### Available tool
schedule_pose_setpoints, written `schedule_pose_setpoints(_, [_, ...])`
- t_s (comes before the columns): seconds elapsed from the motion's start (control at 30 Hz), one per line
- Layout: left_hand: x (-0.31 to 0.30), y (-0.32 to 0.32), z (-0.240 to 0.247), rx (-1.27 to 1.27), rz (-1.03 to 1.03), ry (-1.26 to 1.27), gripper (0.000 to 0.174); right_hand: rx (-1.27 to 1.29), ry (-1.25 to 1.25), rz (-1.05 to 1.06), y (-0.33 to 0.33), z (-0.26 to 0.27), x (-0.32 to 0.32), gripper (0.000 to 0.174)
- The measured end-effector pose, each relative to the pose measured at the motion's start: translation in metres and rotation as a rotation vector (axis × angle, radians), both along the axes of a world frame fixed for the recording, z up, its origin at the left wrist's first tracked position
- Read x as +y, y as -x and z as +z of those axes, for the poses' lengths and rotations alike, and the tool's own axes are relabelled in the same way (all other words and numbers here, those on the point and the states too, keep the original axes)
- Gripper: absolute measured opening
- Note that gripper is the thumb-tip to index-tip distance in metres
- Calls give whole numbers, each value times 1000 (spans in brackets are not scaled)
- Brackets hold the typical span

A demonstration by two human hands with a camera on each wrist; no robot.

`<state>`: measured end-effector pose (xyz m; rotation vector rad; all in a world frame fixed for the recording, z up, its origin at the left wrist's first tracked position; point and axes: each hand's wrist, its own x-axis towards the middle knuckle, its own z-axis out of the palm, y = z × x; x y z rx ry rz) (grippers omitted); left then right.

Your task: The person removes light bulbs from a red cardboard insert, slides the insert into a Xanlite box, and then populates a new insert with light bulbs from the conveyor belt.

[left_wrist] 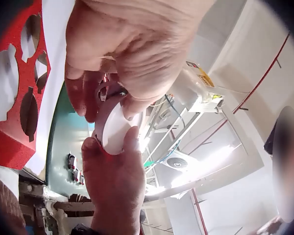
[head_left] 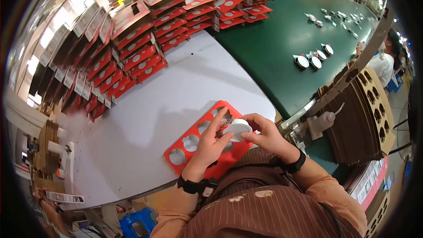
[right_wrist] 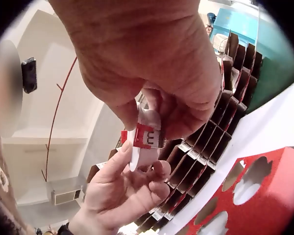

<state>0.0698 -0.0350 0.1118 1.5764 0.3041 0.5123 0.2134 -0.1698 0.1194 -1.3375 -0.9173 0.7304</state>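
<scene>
Both hands hold a small white round cup (head_left: pixel 238 128) over the red cardboard tray. My left hand (head_left: pixel 210 146) pinches its left side, thumb on the rim. The right hand (head_left: pixel 269 137) grips the opposite side between thumb and fingers. A red and white paper label (right_wrist: pixel 146 136) wraps the cup's side in the right wrist view. In the left wrist view the cup's smooth white face (left_wrist: pixel 118 128) shows between the thumbs. Below lies the red tray (head_left: pixel 194 128), tilted across the white table, with round cutouts; the hands hide part of it.
Stacked red trays (head_left: pixel 145 57) line the back and left of the white table (head_left: pixel 132 150). Several similar labelled cups (head_left: pixel 315 62) sit on the green surface (head_left: pixel 264 53) at right. A metal rail (head_left: pixel 352 72), a white squeeze bottle (head_left: pixel 324 122) and stacked brown cardboard (head_left: pixel 357 123) stand right.
</scene>
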Motion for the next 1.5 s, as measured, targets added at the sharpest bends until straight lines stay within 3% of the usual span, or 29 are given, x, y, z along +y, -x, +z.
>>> schedule_pose_setpoints(0.07, [0,2,1,-18,-2,-105,65,-304,89,60,-3,3,-6,28])
schedule_pose_setpoints(0.2, [-1,5,15,-66,2,-437,63,-473,-46,-7,-2,5,-10,31])
schedule_pose_setpoints(0.23, [2,4,20,-62,2,-431,63,-469,-40,-5,-3,6,-11,31])
schedule_pose_setpoints(0.3, [7,2,29,-134,-77,-712,55,-453,-55,-2,-3,8,-11,30])
schedule_pose_setpoints(0.43, [7,1,35,-116,-102,-697,45,-414,-41,27,-5,3,-11,29])
schedule_pose_setpoints(0.7, [0,6,15,169,-73,-273,40,-399,-31,28,-5,-11,-11,28])
schedule_pose_setpoints(0.83, [1,6,8,56,-87,-410,48,-369,34,99,-10,-9,-15,33])
schedule_pose_setpoints(0.93, [-1,9,7,42,-69,-231,60,-173,0,204,-29,6,-15,41])
schedule_pose_setpoints(1.03, [2,12,9,122,-147,-268,69,-221,-40,150,-29,24,-7,34])
schedule_pose_setpoints(1.1, [1,10,7,80,-227,-170,75,-349,-83,335,-29,30,1,24])
schedule_pose_setpoints(1.27, [1,16,17,203,-344,51,77,-364,-58,456,-33,31,10,14])
schedule_pose_setpoints(1.37, [-3,22,22,191,-399,204,72,-312,23,547,-32,33,8,12])
schedule_pose_setpoints(1.47, [-9,24,26,101,-430,259,65,-117,2,605,-25,15,4,13])
schedule_pose_setpoints(1.5, [-9,24,26,62,-439,239,61,53,22,589,-21,8,3,13])
